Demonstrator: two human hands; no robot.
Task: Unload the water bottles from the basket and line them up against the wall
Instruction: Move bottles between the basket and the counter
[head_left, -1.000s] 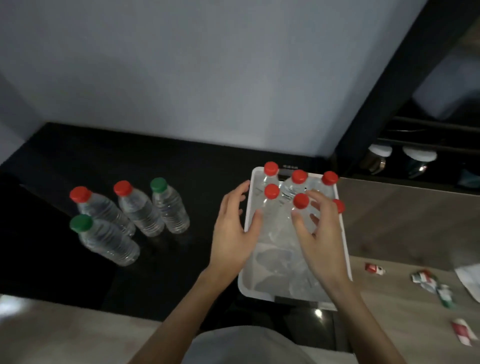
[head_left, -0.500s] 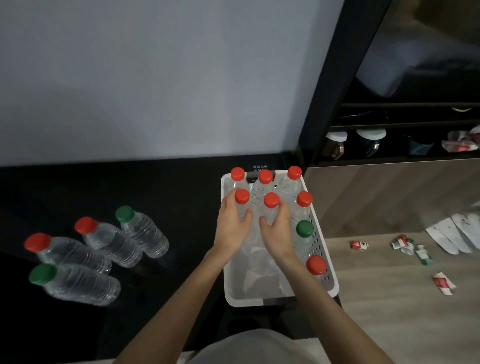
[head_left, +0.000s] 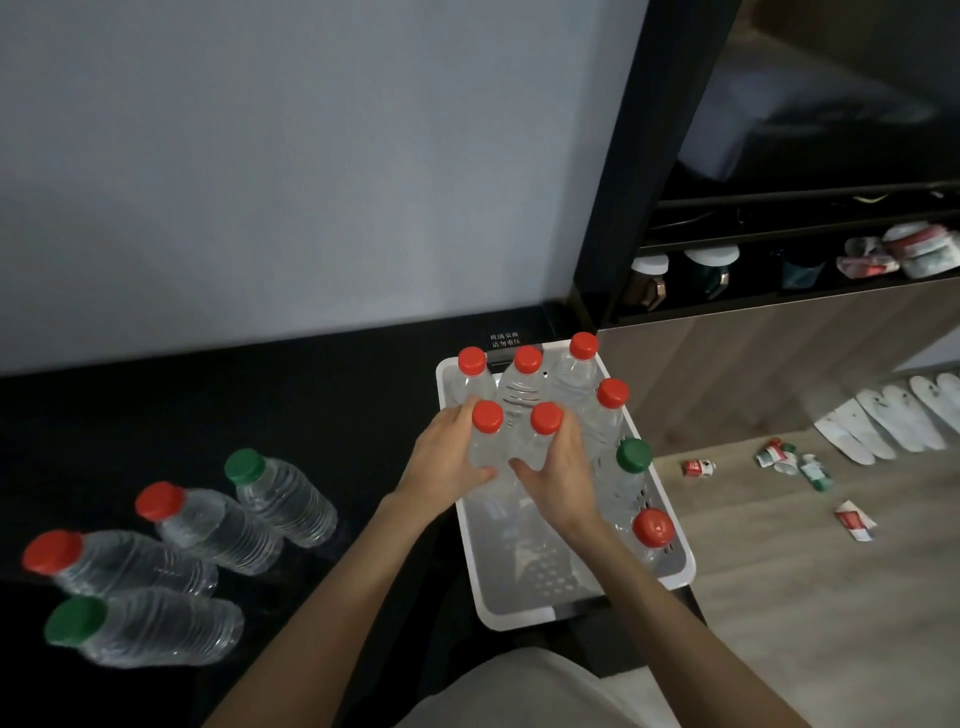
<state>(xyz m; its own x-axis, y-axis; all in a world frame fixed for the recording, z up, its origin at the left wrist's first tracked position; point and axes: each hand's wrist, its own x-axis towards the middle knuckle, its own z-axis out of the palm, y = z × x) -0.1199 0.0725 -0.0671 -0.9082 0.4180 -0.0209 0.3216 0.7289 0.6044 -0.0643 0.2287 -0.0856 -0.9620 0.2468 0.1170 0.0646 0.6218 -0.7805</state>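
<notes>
A white basket (head_left: 524, 614) stands on the black counter and holds several clear water bottles, most with red caps, one with a green cap (head_left: 634, 455). My left hand (head_left: 445, 463) is wrapped around a red-capped bottle (head_left: 487, 417) in the basket. My right hand (head_left: 561, 475) grips the red-capped bottle (head_left: 545, 419) beside it. Both bottles stand upright. Several bottles with red and green caps (head_left: 283, 499) stand on the counter to the left, away from the grey wall (head_left: 311, 171).
The black counter (head_left: 156, 410) runs along the grey wall. A dark pillar (head_left: 639, 208) stands right of the basket. Shelves with cups (head_left: 711, 265) lie behind it. Torn bottle labels (head_left: 852, 522) and white slippers (head_left: 893, 415) lie on the wooden floor at right.
Both hands came together over the basket and closed around two neighbouring red-capped bottles. The camera view swung right, so the counter bottles sit further left in view.
</notes>
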